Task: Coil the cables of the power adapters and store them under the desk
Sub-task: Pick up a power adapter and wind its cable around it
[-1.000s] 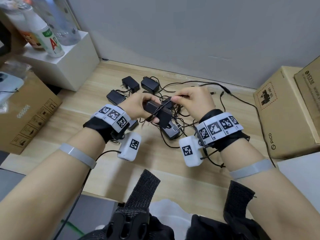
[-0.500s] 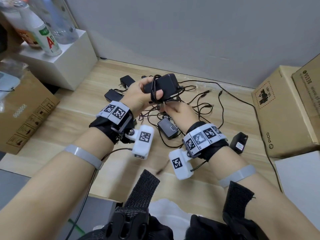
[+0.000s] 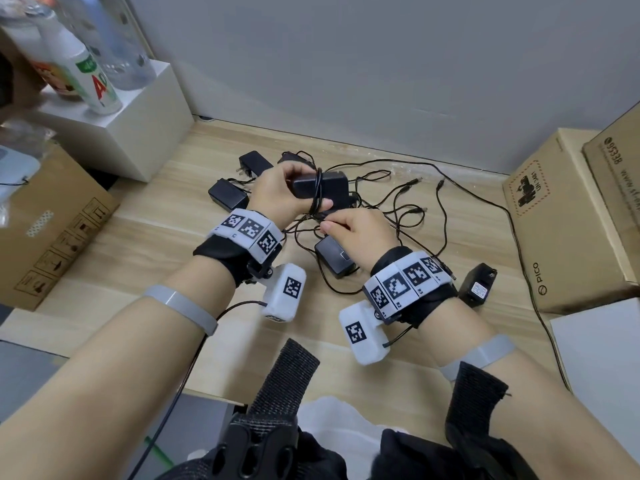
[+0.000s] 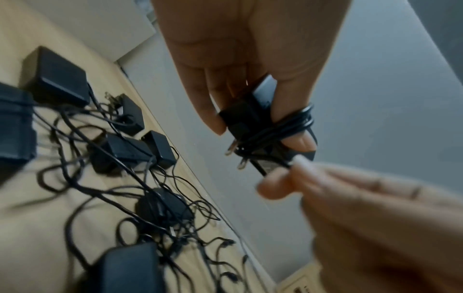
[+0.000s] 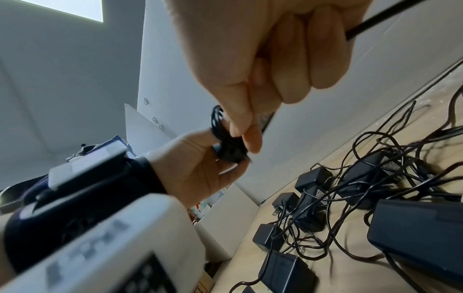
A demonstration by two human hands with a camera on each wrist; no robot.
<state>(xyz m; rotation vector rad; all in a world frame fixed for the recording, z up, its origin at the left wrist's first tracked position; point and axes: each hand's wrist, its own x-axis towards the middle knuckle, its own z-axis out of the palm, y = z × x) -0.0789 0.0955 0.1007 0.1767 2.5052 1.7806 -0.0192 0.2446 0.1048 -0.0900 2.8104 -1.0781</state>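
Light wood desk top [image 3: 145, 244]: tangle of loose black cables [image 3: 398, 216], several black power adapters [image 3: 227, 197] in it, one lone adapter [image 3: 478, 285] right. Cardboard boxes [image 3: 561, 223] right, white box [image 3: 138, 133] back-left, probably resting on it.

The light on my head view is soft and even, with only faint shadows on the wood floor [image 3: 145, 271] under my wrists. Straight lines bow toward the edges, and my forearms swell large at the bottom. My left wrist view is dimmer: my left hand [image 4: 248, 65] is fairly sharp, but my right hand [image 4: 371, 214] below it smears with motion, and the cables [image 4: 150, 198] on the floor left of it are soft. In my right wrist view a bright panel [image 5: 67, 8] glares at the top left, beyond my left hand [image 5: 198, 164].
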